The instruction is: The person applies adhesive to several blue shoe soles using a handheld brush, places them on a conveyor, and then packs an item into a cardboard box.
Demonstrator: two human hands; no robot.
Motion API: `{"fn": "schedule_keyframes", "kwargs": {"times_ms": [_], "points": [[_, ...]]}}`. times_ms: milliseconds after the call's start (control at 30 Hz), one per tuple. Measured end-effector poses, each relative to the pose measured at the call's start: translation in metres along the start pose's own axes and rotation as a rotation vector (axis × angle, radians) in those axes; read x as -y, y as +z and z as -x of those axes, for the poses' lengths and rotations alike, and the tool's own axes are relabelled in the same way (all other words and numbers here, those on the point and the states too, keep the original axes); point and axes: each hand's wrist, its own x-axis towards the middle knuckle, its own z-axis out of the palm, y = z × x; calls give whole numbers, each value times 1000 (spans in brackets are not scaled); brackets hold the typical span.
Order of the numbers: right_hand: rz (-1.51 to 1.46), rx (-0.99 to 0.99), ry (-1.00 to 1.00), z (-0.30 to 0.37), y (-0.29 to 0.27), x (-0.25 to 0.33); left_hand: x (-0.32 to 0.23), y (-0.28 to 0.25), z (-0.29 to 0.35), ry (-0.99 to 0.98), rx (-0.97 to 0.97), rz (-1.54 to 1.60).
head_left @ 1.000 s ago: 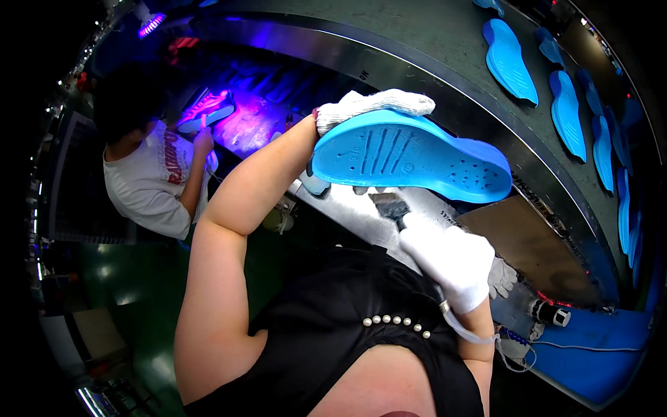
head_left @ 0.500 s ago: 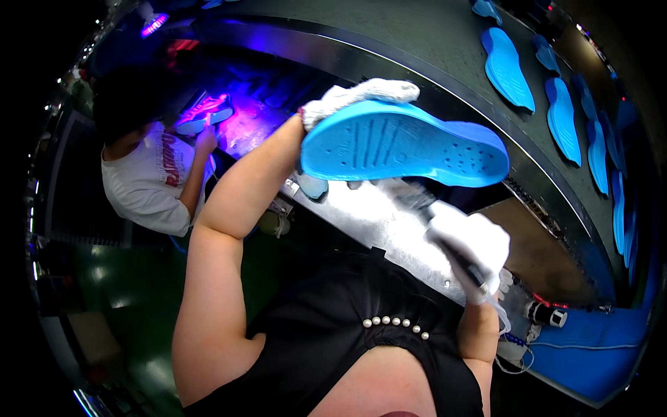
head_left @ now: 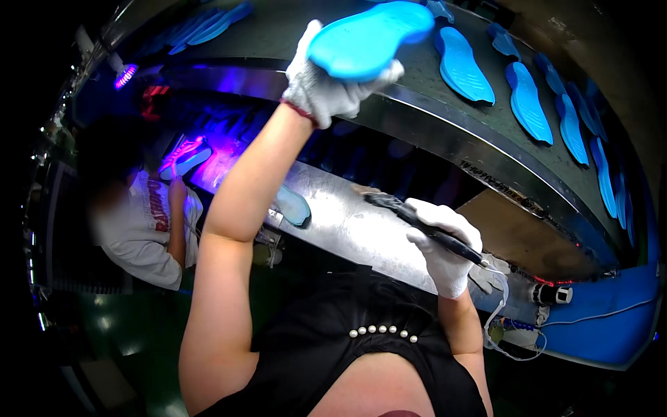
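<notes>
My left hand, in a white knitted glove, is raised at the edge of the conveyor belt. It grips a blue shoe sole from beneath, and the smooth face of the sole is toward me. Lower down, over the metal bench, my gloved right hand is closed around a black-handled brush. The brush tip points up and left, and a white tube trails from the handle's other end. A pale blue sole lies on the bench, left of the brush.
Blue soles lie along the curved conveyor at the right, with more at the far left. A person in a white shirt works at the left under purple light. Gloves and a small black-and-white cylinder sit at the bench's right end.
My left hand has lifted the sole up and away toward the conveyor, and the sole has turned from its grooved, dotted face. The brush has moved slightly left and is steadier.
</notes>
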Motion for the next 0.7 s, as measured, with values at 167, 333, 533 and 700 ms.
{"fn": "schedule_keyframes", "kwargs": {"times_ms": [167,333,533,700], "points": [[21,-388,-49,29,-21,-8,71,24,-26,132,-384,-331],[58,-586,60,49,-39,-7,120,14,-92,1031,318,-2124],[95,-619,81,64,-46,-13,135,32,-110,692,-47,-2494],[28,-690,216,64,-49,-14,75,21,-70,1004,99,-2510]]}}
